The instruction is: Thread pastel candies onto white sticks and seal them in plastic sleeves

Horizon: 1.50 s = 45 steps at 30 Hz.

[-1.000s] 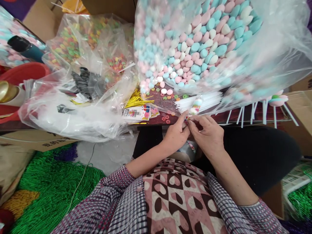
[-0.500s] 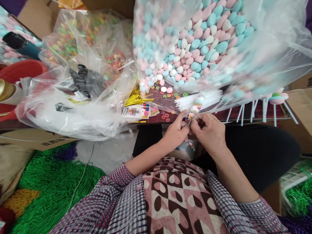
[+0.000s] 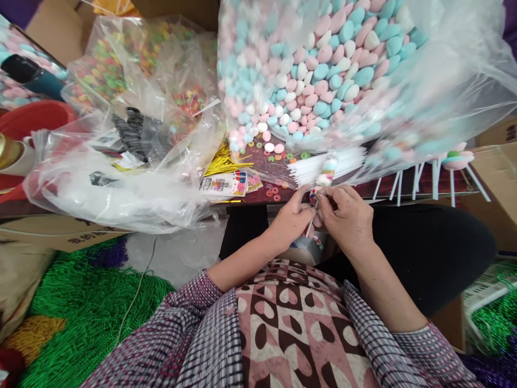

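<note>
head view, hands [image 3: 323,215] pinching candy stick [image 3: 325,175]

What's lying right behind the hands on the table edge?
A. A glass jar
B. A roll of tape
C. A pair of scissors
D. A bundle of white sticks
D: a bundle of white sticks lies just beyond the left hand and right hand, which pinch a candy stick.

I get bright, even daylight with soft shadows; glare whitens the plastic bags [image 3: 121,183] left of the fingers [image 3: 311,213], and edges bend, slightly blurred.
</note>
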Each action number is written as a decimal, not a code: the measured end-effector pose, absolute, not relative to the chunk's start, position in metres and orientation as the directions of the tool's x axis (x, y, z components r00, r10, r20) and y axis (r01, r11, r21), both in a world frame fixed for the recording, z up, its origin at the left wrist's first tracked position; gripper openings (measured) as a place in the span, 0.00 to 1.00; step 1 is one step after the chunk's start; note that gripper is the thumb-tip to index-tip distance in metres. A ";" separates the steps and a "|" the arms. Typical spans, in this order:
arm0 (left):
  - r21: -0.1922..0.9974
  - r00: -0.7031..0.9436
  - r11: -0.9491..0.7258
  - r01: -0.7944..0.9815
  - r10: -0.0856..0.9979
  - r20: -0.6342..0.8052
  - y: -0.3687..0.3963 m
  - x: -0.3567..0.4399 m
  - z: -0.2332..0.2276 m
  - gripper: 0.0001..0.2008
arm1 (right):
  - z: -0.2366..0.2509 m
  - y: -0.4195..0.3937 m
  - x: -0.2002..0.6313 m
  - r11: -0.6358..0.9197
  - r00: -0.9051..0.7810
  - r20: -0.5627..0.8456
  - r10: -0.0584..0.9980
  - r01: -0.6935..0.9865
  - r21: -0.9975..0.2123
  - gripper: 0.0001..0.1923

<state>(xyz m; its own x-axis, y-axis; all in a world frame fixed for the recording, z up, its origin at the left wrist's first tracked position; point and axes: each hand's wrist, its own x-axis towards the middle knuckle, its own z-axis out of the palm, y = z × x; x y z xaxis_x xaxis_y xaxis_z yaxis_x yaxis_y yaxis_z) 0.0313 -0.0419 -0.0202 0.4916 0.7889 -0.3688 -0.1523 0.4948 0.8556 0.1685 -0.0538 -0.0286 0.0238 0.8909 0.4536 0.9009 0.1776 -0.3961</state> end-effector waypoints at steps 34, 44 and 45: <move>0.985 0.288 0.174 0.009 0.943 -0.169 -0.015 0.023 -0.018 0.36 | -0.014 -0.059 0.144 -0.354 0.058 -0.365 0.929 -0.139 -0.925 0.27; 0.652 0.291 -0.262 0.712 0.954 0.065 0.001 0.007 -0.011 0.20 | -0.017 -0.054 0.149 -0.456 0.011 -0.473 0.881 -0.253 -0.854 0.17; 0.608 0.286 -0.286 0.741 0.953 0.100 0.001 0.007 -0.013 0.18 | -0.017 -0.054 0.148 -0.447 0.004 -0.463 0.886 -0.257 -0.857 0.17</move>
<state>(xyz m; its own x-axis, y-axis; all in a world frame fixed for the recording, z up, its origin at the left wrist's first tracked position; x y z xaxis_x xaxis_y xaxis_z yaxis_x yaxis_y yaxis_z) 0.0072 0.0014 -0.0131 0.2855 0.9531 0.1003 0.7410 -0.2859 0.6077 0.1479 -0.0543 -0.0168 0.0040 0.8864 -0.4630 -0.2568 -0.4466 -0.8571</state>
